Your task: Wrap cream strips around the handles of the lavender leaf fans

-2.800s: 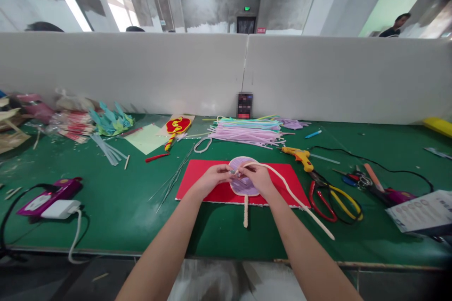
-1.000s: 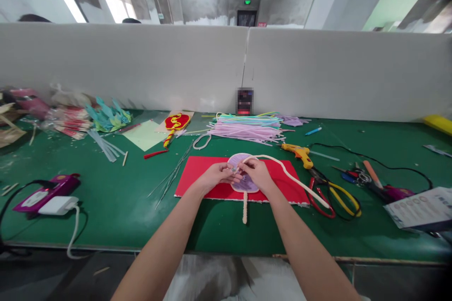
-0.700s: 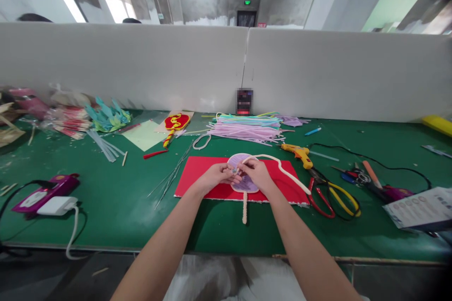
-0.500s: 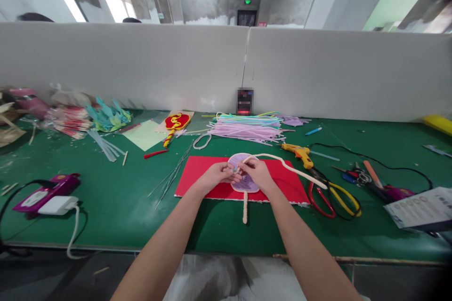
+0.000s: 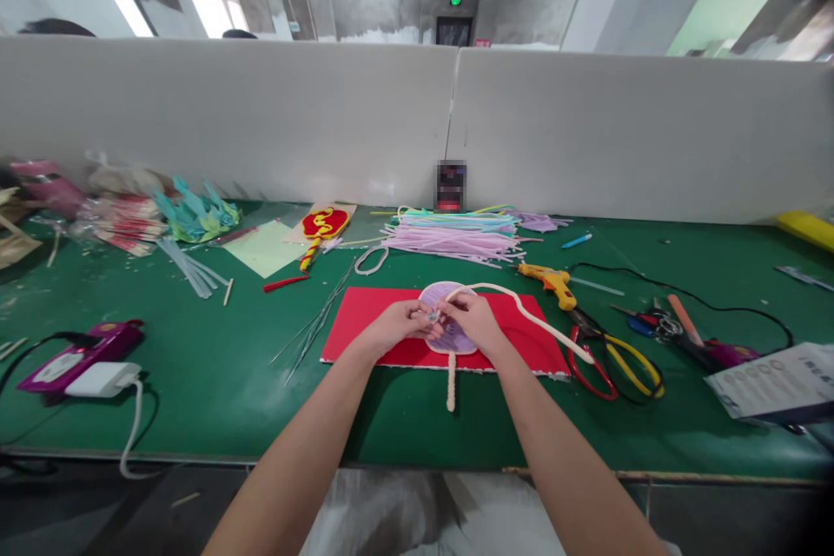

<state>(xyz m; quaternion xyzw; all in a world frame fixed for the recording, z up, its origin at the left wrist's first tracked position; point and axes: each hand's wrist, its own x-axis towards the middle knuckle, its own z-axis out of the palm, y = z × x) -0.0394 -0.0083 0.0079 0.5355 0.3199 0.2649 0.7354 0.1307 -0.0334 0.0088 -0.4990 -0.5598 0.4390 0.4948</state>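
Note:
A round purple fan (image 5: 460,342) with a cream rim and a stubby cream handle lies on a red board (image 5: 371,321), its handle jutting over the near edge. Above the fan's face my two hands meet at the fingertips. My right hand (image 5: 474,318) pinches a long cream pipe cleaner (image 5: 518,304), whose free length arches over the hand and trails right toward the pliers. Closed fingers of my left hand (image 5: 405,321) press together beside it, on a small greyish bit too tiny to name. The pipe cleaner's near end is hidden by the fingers.
Behind the board lies a bundle of lilac pipe cleaners (image 5: 449,239). A yellow glue gun (image 5: 551,282) and red-and-yellow-handled pliers (image 5: 629,363) are on the right. Thin wires (image 5: 316,326) and a red-and-yellow fan (image 5: 324,226) lie left. A purple power strip (image 5: 82,356) sits far left.
The free end of the pipe cleaner has shifted slightly left. The whole view has moved a little; both hands keep nearly the same pose over the fan.

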